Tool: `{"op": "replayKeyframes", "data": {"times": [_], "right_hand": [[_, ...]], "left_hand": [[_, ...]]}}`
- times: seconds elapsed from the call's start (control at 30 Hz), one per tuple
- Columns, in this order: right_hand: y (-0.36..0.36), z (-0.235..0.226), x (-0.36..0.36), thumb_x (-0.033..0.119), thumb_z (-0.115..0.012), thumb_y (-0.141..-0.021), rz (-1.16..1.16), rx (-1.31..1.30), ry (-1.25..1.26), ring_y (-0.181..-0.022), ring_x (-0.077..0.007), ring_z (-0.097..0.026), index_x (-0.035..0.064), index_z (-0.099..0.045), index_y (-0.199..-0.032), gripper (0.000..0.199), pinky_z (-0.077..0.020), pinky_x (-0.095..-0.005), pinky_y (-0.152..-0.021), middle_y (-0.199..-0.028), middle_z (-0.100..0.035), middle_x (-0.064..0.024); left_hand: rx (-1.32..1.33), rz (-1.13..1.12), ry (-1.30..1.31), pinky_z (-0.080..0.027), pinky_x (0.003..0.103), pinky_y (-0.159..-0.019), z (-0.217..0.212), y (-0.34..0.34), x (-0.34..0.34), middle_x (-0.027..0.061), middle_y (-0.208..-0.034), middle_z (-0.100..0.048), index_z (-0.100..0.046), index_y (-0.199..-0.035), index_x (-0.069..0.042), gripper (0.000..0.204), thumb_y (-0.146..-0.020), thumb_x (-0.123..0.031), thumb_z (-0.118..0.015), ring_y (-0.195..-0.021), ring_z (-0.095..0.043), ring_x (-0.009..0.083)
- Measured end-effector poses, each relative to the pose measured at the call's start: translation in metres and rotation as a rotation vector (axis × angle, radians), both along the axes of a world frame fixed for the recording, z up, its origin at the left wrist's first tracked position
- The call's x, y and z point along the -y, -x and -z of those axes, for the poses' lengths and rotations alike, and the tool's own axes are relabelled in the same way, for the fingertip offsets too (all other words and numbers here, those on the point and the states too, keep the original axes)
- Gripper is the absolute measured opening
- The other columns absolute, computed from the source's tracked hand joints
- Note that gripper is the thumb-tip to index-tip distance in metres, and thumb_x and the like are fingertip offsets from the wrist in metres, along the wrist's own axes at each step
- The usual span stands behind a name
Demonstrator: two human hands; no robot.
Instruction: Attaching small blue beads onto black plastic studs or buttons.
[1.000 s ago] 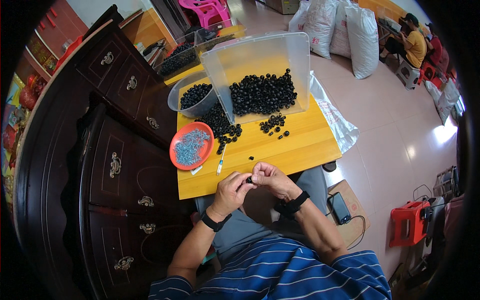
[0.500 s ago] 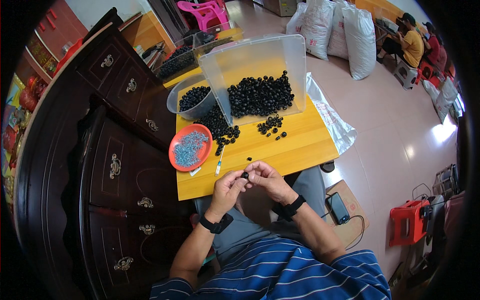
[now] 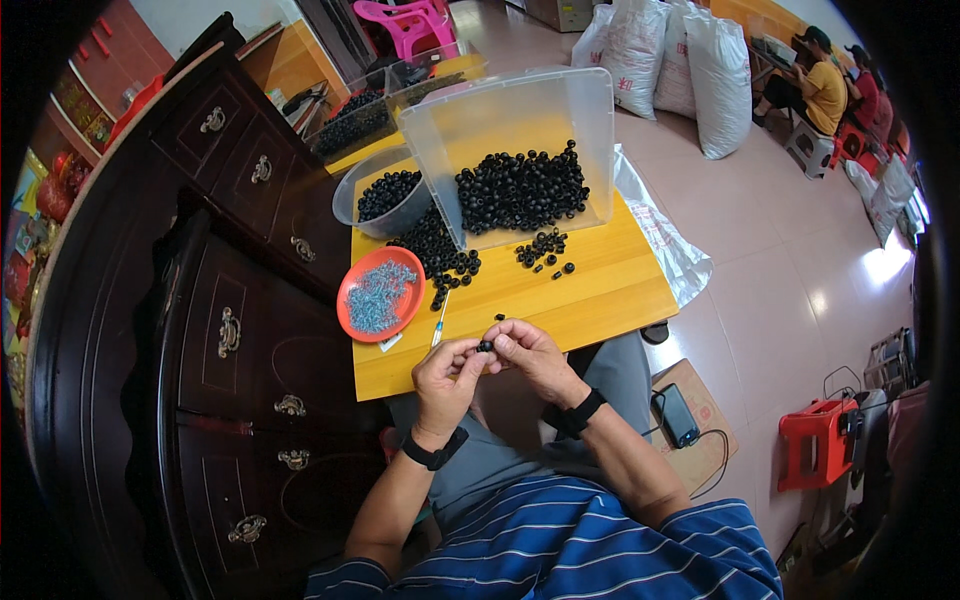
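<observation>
A small round black part (image 3: 485,346) sits between my two hands, just off the table's near edge. My left hand (image 3: 442,385) pinches it between thumb and fingers. My right hand (image 3: 537,358) is closed against its right side, thumb and forefinger together; its fingertips partly hide the part. Just beyond my fingers lies one more small black piece (image 3: 500,317). Left of them a thin screwdriver-like tool (image 3: 438,329) with a pale blue-white handle lies beside a red dish (image 3: 414,302) of small bluish metallic pieces, too fine to tell apart.
On the yellow table (image 3: 600,300), a clear bin (image 3: 510,105) lies on its side, black parts spilling from it. Behind the dish stands a round clear tub (image 3: 347,205) of black parts. A dark wooden cabinet (image 3: 270,350) flanks the left side; a phone-like device (image 3: 676,415) lies right.
Both hands have shifted slightly left with the black part. My left hand has turned a little, and its fingers now cover the tool's near end.
</observation>
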State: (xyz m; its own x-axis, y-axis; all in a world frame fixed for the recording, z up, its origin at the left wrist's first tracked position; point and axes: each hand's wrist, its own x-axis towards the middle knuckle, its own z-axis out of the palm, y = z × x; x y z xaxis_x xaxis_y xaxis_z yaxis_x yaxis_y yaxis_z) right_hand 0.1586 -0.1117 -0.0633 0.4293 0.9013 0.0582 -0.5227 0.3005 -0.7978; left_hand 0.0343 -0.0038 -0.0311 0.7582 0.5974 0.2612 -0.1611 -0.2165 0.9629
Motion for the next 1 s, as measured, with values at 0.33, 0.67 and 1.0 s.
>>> {"op": "replayKeyframes", "data": {"times": [0.33,0.67,1.0], "right_hand": [[0.007,0.004,-0.008,0.022,-0.058,-0.099,-0.018,-0.177,-0.038,-0.082,-0.0093,-0.061,0.0089,-0.055,-0.108,0.016,-0.0513,-0.0239,-0.078,-0.095,-0.060,0.0009],[0.007,0.004,-0.004,0.015,-0.059,-0.097,-0.150,-0.481,-0.061,-0.082,-0.0104,-0.066,0.0082,-0.059,-0.113,0.017,-0.0542,-0.0262,-0.079,-0.094,-0.068,-0.0029],[0.013,0.007,-0.007,0.016,-0.057,-0.099,-0.173,-0.470,-0.057,-0.087,-0.0125,-0.067,0.0056,-0.060,-0.112,0.017,-0.0547,-0.0268,-0.083,-0.099,-0.068,-0.0054]], "left_hand": [[0.006,-0.095,-0.594,-0.053,0.029,-0.065,-0.018,-0.002,-0.003,0.0114,-0.084,-0.066,-0.068,-0.101,0.002,0.017,-0.083,0.001,-0.070,-0.072,-0.067,0.0215],[-0.052,-0.103,-0.564,-0.052,0.032,-0.065,-0.021,0.001,0.005,0.0115,-0.085,-0.064,-0.070,-0.101,0.000,0.016,-0.085,0.001,-0.065,-0.072,-0.065,0.0246],[-0.046,-0.126,-0.653,-0.052,0.032,-0.066,-0.018,0.004,0.008,0.0123,-0.091,-0.061,-0.071,-0.108,-0.003,0.030,-0.083,0.008,-0.058,-0.076,-0.064,0.0247]]}}
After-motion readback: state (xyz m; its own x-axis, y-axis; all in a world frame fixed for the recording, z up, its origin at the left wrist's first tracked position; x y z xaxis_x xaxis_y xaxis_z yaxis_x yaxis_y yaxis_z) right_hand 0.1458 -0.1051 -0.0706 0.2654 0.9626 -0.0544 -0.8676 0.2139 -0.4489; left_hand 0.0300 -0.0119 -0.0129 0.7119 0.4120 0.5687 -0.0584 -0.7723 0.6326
